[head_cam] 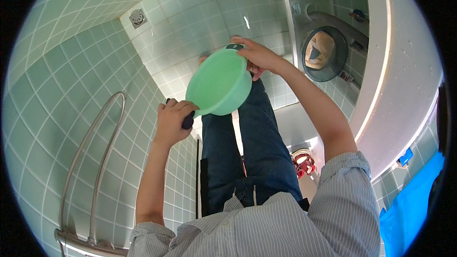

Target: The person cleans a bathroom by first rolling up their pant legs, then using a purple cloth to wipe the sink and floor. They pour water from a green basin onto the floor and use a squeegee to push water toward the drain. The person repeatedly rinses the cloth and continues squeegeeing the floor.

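Note:
A light green plastic basin [223, 82] is held tilted in front of my legs, over the tiled floor. My left hand [175, 118] grips its near left rim, with a dark object, perhaps a brush or sponge, between the palm and the basin's edge. My right hand [257, 57] is at the far right rim, its fingers curled around the edge. A small dark piece [234, 46] shows at the rim beside the right fingers; what it is cannot be told. The basin's inside looks bare.
A floor drain [138, 18] lies in the far left corner. A metal shower hose [107, 142] hangs on the left wall. At the right, a dark round bucket [325, 75] holding cloth stands under a white basin or counter edge [403, 60]. Red items [303, 164] stand near my right leg.

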Tool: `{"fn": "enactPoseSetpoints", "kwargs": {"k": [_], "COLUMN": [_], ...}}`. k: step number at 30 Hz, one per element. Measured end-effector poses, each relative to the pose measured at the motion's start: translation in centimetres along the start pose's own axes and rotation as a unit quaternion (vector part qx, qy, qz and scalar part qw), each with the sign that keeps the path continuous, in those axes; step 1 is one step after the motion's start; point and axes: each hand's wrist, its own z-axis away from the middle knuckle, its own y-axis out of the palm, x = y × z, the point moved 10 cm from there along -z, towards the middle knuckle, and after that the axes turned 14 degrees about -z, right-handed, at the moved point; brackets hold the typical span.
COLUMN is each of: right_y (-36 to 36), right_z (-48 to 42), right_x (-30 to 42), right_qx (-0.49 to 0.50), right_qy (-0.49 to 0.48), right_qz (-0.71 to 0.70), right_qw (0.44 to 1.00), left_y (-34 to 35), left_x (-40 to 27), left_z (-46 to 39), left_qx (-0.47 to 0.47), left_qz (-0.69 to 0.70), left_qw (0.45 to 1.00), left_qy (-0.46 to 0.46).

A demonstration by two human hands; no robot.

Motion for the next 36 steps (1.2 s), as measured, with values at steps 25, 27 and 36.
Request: {"fn": "enactPoseSetpoints", "kwargs": {"k": [25, 27, 36], "right_y": [-15.0, -20.9, -22.5], "right_z": [7.8, 7.6, 10.1], "right_x": [-12.0, -23.1, -31.5], "right_qx": [-0.499, -0.493, -0.573], "right_qy": [-0.351, -0.316, -0.159], "right_qz": [0.091, -0.249, -0.699], "right_qw": [0.787, 0.771, 0.397], "left_y": [-3.7, -2.9, 0.8], "left_x": [6.1, 6.2, 5.3], "left_z": [-2.0, -1.8, -0.1], "left_qx": [-0.127, -0.107, -0.065], "left_qz": [0.256, 0.25, 0.275], "left_qw": [0.952, 0.956, 0.95], "left_qy": [-0.113, -0.105, -0.132]}}
